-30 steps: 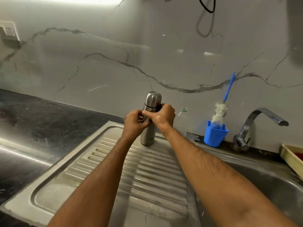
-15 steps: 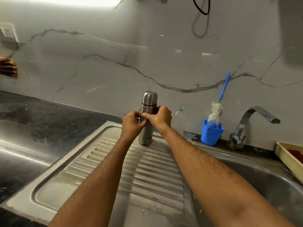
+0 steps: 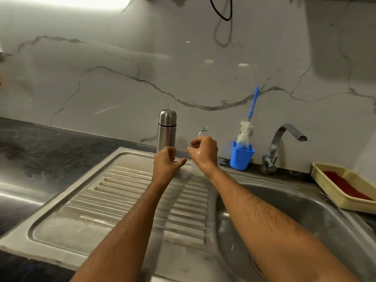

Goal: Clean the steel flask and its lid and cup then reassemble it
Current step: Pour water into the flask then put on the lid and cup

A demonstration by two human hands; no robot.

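Now both hands have let go of the steel flask (image 3: pixel 167 130), which stands capped and upright behind the left hand (image 3: pixel 165 163), loosely curled and empty like the right hand (image 3: pixel 203 151), suggesting reassembly is finished.

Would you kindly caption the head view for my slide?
Capped cylindrical steel flask upright at the sink's back edge, both empty hands, left hand and right hand, nearby.

steel flask (image 3: pixel 167 131) | cup on, closed | upright | drainboard's back edge
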